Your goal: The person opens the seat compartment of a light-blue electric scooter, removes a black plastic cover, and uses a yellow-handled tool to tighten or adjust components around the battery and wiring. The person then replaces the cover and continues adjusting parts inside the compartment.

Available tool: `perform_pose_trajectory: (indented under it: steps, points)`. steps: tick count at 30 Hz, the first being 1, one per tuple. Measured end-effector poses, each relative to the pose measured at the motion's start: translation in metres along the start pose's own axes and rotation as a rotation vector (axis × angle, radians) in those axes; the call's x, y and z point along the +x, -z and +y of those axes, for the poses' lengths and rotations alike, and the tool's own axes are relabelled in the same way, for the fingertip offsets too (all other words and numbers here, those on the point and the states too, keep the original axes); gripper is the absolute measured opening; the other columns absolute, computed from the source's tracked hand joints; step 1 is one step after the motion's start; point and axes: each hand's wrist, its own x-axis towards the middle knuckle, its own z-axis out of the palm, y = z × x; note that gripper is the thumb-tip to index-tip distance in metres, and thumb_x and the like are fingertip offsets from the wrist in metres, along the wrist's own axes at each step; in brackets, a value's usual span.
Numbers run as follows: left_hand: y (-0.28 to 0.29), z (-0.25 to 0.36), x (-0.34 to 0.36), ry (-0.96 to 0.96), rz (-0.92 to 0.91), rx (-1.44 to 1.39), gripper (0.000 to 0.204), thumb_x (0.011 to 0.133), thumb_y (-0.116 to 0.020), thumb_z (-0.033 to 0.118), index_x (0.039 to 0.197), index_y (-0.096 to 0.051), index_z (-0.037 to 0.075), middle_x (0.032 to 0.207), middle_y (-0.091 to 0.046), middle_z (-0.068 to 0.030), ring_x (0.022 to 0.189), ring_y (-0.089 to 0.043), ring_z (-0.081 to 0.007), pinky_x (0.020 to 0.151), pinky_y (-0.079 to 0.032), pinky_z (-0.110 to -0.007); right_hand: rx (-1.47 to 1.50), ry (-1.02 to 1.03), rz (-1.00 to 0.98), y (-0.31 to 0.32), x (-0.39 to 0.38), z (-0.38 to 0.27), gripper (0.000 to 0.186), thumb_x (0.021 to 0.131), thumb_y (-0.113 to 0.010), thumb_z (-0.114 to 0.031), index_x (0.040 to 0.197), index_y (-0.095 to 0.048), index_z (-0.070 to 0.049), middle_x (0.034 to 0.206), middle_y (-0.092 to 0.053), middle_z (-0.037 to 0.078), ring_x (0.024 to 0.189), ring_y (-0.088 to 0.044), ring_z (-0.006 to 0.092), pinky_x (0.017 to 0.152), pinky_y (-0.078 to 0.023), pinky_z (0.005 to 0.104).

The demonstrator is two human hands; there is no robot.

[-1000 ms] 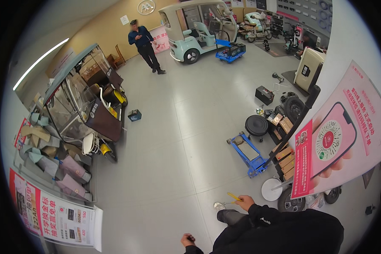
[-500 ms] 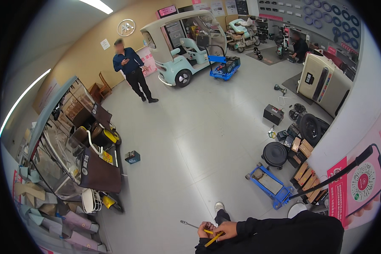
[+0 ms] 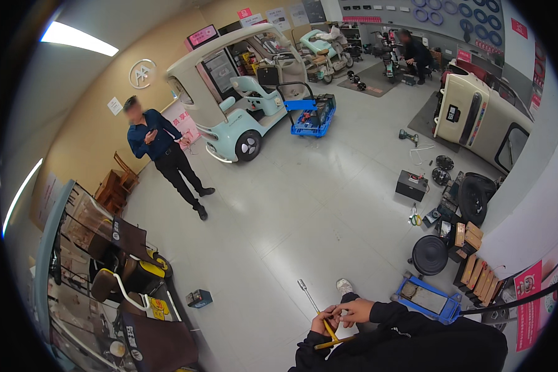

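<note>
A T-handled socket wrench (image 3: 312, 300) with a yellow crossbar and a silver shaft lies slantwise in front of me, its socket end pointing up and left. My left hand (image 3: 322, 324) is closed around the shaft, and the yellow crossbar sticks out below it. Close beside, my right hand (image 3: 355, 311) reaches over with its index finger stretched toward the left fingers. It seems off the crossbar; whether its fingertips touch the shaft is hard to tell. Both hands are in front of my dark sleeves, near my light shoe (image 3: 345, 286).
A blue floor jack (image 3: 426, 300), a round black stool (image 3: 429, 255) and a black battery (image 3: 411, 185) stand at the right. Another battery (image 3: 199, 298) sits left, near a parked three-wheeler (image 3: 156, 335). A person (image 3: 161, 146) stands at the far left; another person (image 3: 415, 54) crouches at the back.
My view has shifted, and the standing person appears nearer. My right hand has come off the yellow crossbar toward the left fingers. The wrench now points more steeply upward.
</note>
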Motion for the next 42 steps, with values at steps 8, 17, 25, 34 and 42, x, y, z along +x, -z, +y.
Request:
perform_pose_trajectory:
  steps: [8,17,25,34,42]
  points:
    - [-0.095,0.198,0.222,-0.064,0.129,0.172,0.044,0.101,-0.044,-0.004,0.142,-0.055,-0.014,0.138,-0.065,-0.0255,0.125,-0.069,-0.0323,0.108,-0.058,-0.036,-0.685,-0.094,0.234,0.243,0.217,-0.090,0.031,0.095,-0.065,-0.035,0.120,-0.077,-0.021,0.101,-0.081,0.005,0.097,-0.077,0.0291,0.086,-0.061,0.0454]
    - [-0.162,0.469,0.434,-0.060,-0.038,0.093,0.039,0.107,-0.049,0.001,0.142,-0.057,-0.012,0.127,-0.071,-0.0210,0.116,-0.072,-0.0276,0.102,-0.059,-0.036,-0.956,-0.039,0.127,0.471,0.494,-0.199,0.029,0.088,-0.075,-0.035,0.106,-0.080,-0.012,0.098,-0.079,0.013,0.097,-0.077,0.0332,0.083,-0.059,0.0478]
    - [-0.282,0.687,0.694,0.064,0.336,0.460,0.021,0.109,-0.052,0.003,0.125,-0.061,-0.006,0.114,-0.071,-0.0144,0.102,-0.074,-0.0273,0.093,-0.062,-0.038,-1.025,-0.198,0.068,0.748,0.710,-0.283,0.032,0.086,-0.078,-0.036,0.104,-0.081,-0.010,0.105,-0.080,0.015,0.103,-0.077,0.0356,0.085,-0.060,0.0492]
    - [-0.448,0.894,0.974,0.205,0.328,0.585,0.037,0.114,-0.049,0.015,0.142,-0.055,-0.008,0.132,-0.070,-0.0201,0.103,-0.075,-0.0231,0.077,-0.059,-0.026,-0.488,-0.157,0.374,1.056,0.840,-0.306,0.037,0.083,-0.080,-0.045,0.096,-0.078,-0.011,0.091,-0.079,0.009,0.088,-0.076,0.0297,0.077,-0.060,0.0416]
    - [-0.460,1.086,1.196,0.256,0.138,0.128,0.025,0.116,-0.048,0.031,0.107,-0.055,0.010,0.084,-0.045,0.0012,0.056,-0.034,-0.0082,0.049,-0.029,-0.023,0.209,0.234,0.442,1.313,0.972,-0.340,0.025,0.092,-0.086,-0.024,0.098,-0.076,-0.001,0.089,-0.077,0.006,0.083,-0.072,0.0133,0.080,-0.057,0.0301]
